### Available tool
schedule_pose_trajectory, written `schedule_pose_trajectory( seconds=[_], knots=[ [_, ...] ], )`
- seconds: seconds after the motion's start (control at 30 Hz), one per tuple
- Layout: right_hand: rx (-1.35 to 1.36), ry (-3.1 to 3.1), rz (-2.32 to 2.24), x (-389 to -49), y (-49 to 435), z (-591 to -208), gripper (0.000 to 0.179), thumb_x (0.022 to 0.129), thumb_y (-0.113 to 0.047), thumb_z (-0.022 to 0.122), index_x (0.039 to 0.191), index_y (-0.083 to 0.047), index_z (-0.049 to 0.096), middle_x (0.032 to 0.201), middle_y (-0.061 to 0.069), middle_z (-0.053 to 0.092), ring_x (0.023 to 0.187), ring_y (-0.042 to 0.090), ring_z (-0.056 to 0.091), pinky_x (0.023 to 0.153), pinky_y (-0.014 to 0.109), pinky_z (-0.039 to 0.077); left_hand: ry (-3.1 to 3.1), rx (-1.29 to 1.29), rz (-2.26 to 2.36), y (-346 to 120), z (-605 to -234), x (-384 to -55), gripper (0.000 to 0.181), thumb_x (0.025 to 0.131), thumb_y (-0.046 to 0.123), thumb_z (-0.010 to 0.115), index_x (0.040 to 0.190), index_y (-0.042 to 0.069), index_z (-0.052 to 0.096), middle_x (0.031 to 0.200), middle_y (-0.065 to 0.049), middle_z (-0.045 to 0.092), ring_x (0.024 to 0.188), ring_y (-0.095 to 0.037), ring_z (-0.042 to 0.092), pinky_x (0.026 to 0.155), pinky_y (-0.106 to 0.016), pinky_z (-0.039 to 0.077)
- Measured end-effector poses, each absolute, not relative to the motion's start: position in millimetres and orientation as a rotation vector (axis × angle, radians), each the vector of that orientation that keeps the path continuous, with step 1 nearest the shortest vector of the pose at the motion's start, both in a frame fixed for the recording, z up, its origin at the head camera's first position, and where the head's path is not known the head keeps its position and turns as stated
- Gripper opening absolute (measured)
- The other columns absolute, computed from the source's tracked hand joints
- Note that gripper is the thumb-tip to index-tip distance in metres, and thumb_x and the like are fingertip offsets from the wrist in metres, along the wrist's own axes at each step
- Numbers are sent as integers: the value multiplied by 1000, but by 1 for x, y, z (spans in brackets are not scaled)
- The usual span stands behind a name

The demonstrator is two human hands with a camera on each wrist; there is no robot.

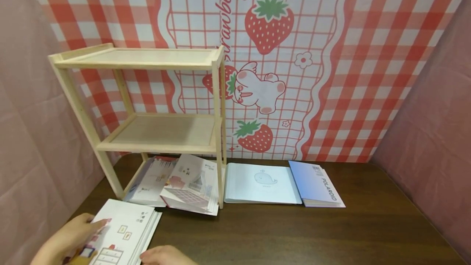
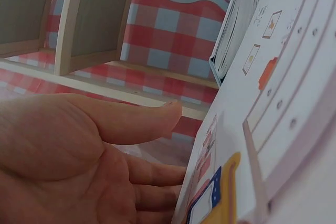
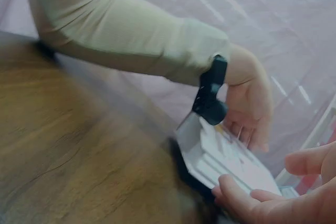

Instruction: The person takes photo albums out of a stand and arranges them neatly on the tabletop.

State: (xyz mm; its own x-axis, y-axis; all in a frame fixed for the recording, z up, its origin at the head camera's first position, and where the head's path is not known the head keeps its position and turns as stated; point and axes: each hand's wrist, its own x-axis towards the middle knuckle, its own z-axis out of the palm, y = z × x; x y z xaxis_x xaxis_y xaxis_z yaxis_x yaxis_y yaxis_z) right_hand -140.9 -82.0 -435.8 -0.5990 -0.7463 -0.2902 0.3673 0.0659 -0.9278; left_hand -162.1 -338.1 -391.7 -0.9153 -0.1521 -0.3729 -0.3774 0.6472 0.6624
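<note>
A stack of white-covered albums (image 1: 126, 232), its top cover printed with a chest of drawers and small picture frames, lies tilted at the lower left in the head view. At its left side is my left hand (image 1: 75, 236). In the left wrist view that hand's thumb (image 2: 142, 124) stretches out apart from the cover, and the other fingers pass behind the album's edge. My right hand (image 1: 165, 255) touches the stack's right edge. Seen from the right wrist, its fingers (image 3: 239, 198) lie along the page edges while the thumb (image 3: 307, 162) stays raised.
A three-tier wooden shelf (image 1: 158, 148) stands behind the stack. Loose albums (image 1: 191, 183) lean on its bottom tier. To the right lie a pale whale-printed album (image 1: 263, 183) and a blue one marked POLAROID (image 1: 314, 183) on the dark wooden table (image 1: 294, 234).
</note>
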Motion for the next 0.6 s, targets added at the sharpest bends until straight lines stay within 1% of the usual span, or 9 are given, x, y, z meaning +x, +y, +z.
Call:
schedule_pose_trajectory(
  seconds=[0.07, 0.1, 0.13, 0.23, 0.3, 0.37, 0.47, 0.53, 0.6],
  knots=[
    [-391, 1486, -1668, -140, -81, -425, 20, 83, -21, 49, 94, -8, 60, 89, 1, 61, 79, 7, 55, 72, 21, 45, 2599, -416, 1133, -337, -391, -162, 80, 74, 58, 48, 103, -16, 35, 72, -8, 45, 60, -18, 46, 52, -29, 38],
    [-290, 1453, -1736, -138, -81, -421, 21, 84, -17, 47, 93, -4, 60, 88, 3, 61, 76, 8, 56, 70, 22, 46, 2605, -410, 1126, -336, -390, -162, 79, 75, 58, 47, 102, -16, 36, 72, -7, 45, 61, -18, 46, 52, -29, 38],
    [-389, 1500, -1707, -138, -79, -419, 21, 84, -15, 47, 93, -1, 59, 88, 2, 61, 76, 6, 55, 70, 21, 46, 2610, -407, 1119, -335, -390, -161, 78, 76, 57, 47, 101, -16, 36, 71, -7, 44, 60, -17, 45, 52, -29, 38],
    [-444, 1489, -1713, -137, -78, -421, 22, 83, -17, 47, 93, -2, 60, 88, 1, 61, 73, 4, 54, 67, 18, 45, 2616, -397, 1103, -333, -387, -161, 75, 76, 57, 46, 98, -15, 38, 71, -7, 43, 60, -17, 44, 52, -28, 38],
    [-550, 1535, -1695, -137, -77, -421, 24, 82, -14, 46, 95, 2, 59, 88, 1, 61, 71, 2, 52, 65, 16, 44, 2625, -383, 1070, -335, -387, -161, 78, 75, 60, 45, 97, -15, 39, 71, -7, 43, 61, -17, 44, 52, -29, 37],
    [-381, 1428, -1765, -135, -78, -421, 24, 82, -18, 46, 93, -2, 60, 88, 4, 62, 71, 5, 54, 65, 17, 45, 2624, -372, 1036, -336, -387, -162, 82, 73, 63, 44, 97, -15, 40, 73, -8, 44, 63, -17, 45, 54, -29, 37],
    [-377, 1419, -1762, -135, -77, -420, 25, 83, -18, 45, 96, -1, 58, 92, 8, 61, 71, 5, 54, 65, 17, 45, 2608, -367, 1003, -338, -387, -165, 87, 71, 66, 44, 99, -16, 40, 77, -9, 45, 68, -18, 45, 59, -31, 38],
    [-257, 1366, -1760, -134, -78, -417, 26, 84, -23, 44, 95, -4, 59, 92, 10, 61, 71, 6, 56, 66, 19, 46, 2598, -371, 999, -338, -387, -166, 87, 70, 66, 45, 99, -16, 40, 79, -10, 46, 69, -18, 45, 61, -31, 38],
    [-264, 1397, -1747, -134, -77, -416, 25, 84, -22, 44, 96, -5, 58, 92, 9, 61, 71, 6, 56, 66, 18, 46, 2587, -372, 1015, -338, -386, -166, 86, 70, 65, 46, 99, -16, 40, 79, -10, 46, 70, -18, 45, 62, -32, 39]
  ],
)
